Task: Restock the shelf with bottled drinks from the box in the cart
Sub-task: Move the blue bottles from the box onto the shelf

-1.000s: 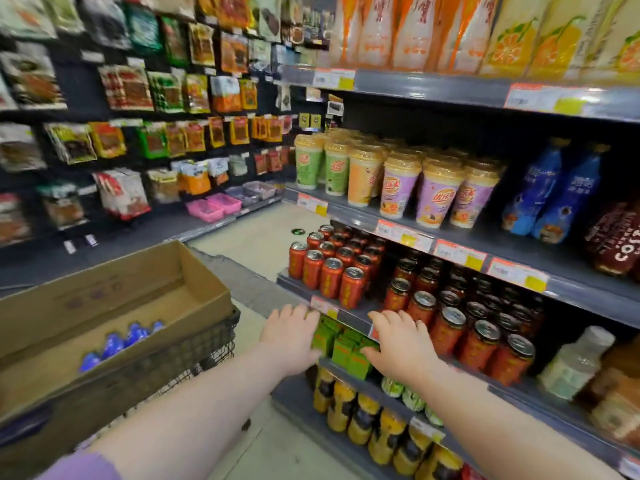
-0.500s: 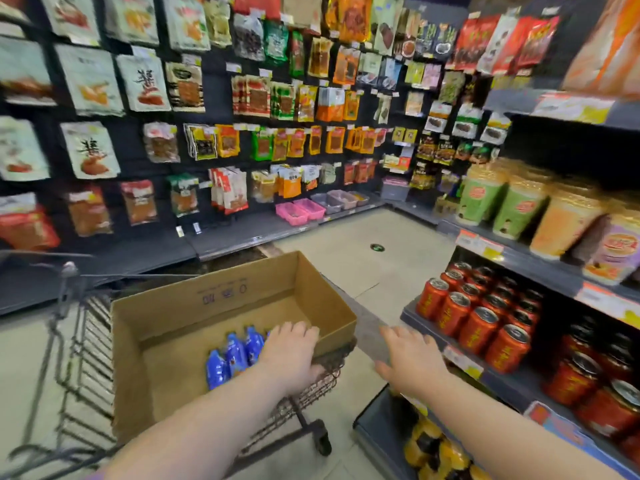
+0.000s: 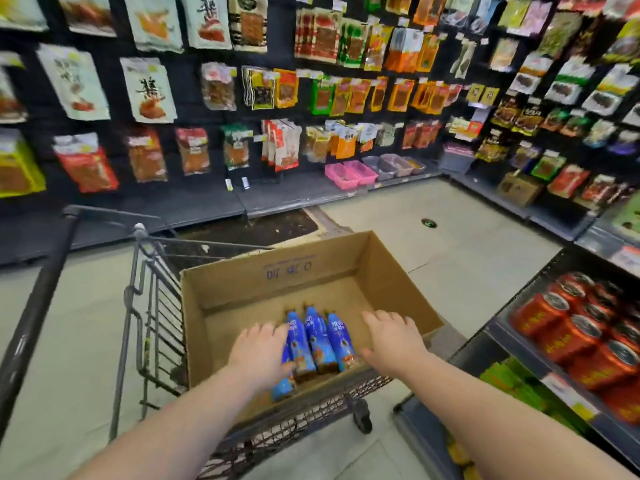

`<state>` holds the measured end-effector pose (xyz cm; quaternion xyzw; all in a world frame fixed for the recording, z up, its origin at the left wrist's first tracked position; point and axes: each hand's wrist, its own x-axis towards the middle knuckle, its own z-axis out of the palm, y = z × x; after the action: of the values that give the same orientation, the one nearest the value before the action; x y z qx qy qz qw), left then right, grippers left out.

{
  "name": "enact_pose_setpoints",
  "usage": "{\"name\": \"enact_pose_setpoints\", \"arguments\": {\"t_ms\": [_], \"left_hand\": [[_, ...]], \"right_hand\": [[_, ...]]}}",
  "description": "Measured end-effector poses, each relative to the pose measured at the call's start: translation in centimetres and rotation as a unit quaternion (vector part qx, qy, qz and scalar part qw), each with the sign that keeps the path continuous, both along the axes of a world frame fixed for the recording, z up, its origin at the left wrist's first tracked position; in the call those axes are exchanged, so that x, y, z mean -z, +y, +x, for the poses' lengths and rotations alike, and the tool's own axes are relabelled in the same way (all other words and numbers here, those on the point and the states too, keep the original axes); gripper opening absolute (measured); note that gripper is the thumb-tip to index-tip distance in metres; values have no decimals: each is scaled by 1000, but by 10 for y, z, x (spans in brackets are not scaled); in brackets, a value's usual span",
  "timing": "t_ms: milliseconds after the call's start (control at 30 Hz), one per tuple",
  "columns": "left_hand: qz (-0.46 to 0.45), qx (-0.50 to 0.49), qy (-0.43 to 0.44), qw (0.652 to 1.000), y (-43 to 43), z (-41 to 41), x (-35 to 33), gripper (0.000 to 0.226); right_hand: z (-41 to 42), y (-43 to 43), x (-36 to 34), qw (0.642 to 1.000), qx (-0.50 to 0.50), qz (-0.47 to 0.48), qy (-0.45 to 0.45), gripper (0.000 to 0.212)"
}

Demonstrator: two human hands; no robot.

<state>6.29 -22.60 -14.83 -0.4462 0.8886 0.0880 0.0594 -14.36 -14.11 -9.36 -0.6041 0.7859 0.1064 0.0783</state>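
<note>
Step in hand: pick-up. The blue plastic bottles [image 3: 317,341] lie at 6 o'clock in the brown cardboard box [image 3: 277,271]. Your left hand [image 3: 258,353], flat, touches the 9 o'clock bottle; your right hand [image 3: 394,339] hovers spread, holding nothing. Next, grip bottles and carry them to the dark shelf [image 3: 512,344] at 3 o'clock

Matt brown cardboard box [image 3: 242,289] w/ glossy blue plastic bottles [image 3: 320,337], in black metal wire cart [image 3: 156,306].
</note>
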Motion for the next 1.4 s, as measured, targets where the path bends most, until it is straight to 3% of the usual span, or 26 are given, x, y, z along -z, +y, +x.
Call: {"name": "enact_pose_setpoints", "arguments": {"t_ms": [300,533,833,1067,1267,1400], "left_hand": [[57,-81,-28,995,-41,5,39,73],[131,-132,-67,980,-71,-38,81,70],[245,-226,-92,938,-91,-71,150,70],[320,-354,-18,879,-103,-75,201,74],[369,-472,107,793,-108,-76,235,71],[391,-513,164,746,-104,-76,255,67]], "right_hand": [[-34,-71,53,996,-2,84,-23,62],[-81,-129,111,985,-20,162,-54,60],[-113,-172,195,965,-40,245,-81,58],[-124,-186,242,956,-5,267,-121,68],[-128,-190,272,926,142,213,-279,90],[-128,-188,290,896,225,182,-336,84]]}}
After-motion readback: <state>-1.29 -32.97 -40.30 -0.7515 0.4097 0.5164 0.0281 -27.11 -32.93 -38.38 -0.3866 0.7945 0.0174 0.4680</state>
